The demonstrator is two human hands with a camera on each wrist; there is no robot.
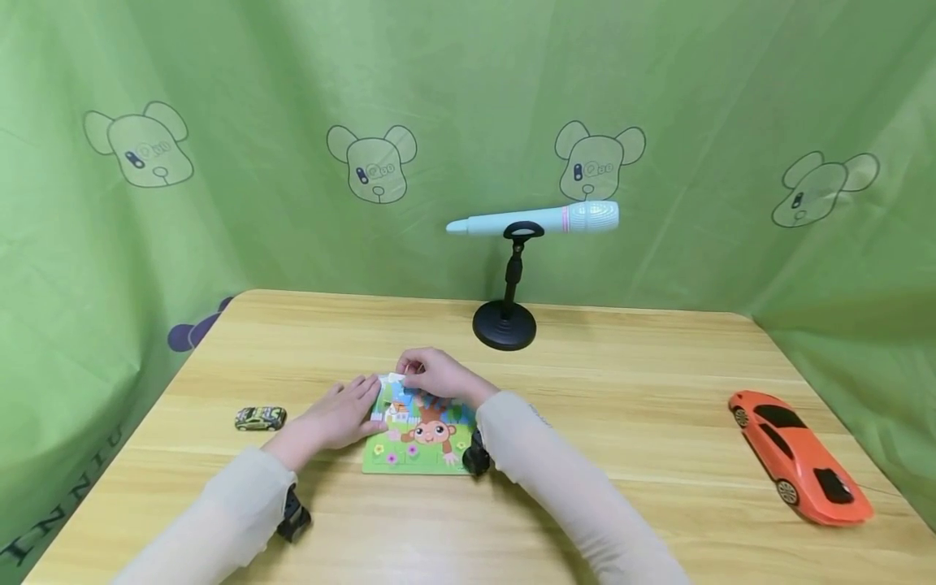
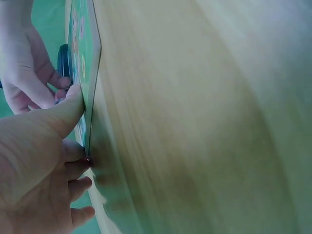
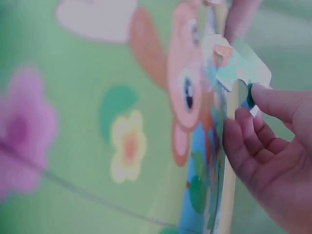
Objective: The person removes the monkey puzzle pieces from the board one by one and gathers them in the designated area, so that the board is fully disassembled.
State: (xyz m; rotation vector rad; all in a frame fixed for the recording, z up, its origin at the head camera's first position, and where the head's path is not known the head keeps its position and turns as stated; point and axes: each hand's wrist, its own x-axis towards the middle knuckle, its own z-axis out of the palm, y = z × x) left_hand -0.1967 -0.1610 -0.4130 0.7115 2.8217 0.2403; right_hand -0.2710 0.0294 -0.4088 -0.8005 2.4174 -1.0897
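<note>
A jigsaw puzzle [image 1: 417, 461] with a monkey and flowers on a green ground lies flat on the table. My left hand [image 1: 345, 416] rests at its left side, thumb over the picture and fingers stretched along the upper left edge. At the puzzle's top edge, my right hand [image 1: 441, 375] pinches a puzzle piece [image 3: 251, 63] between thumb and fingers. That piece is tilted up from the picture in the right wrist view, and its notch shows beside the thumb. The right forearm covers part of the puzzle's right side.
Left of the puzzle stands a small patterned toy car [image 1: 261, 418]. A large orange toy car [image 1: 797, 459] is at the right. Behind, a light blue toy microphone [image 1: 530, 220] lies across a black stand [image 1: 504, 327], before a green curtain [image 1: 468, 73].
</note>
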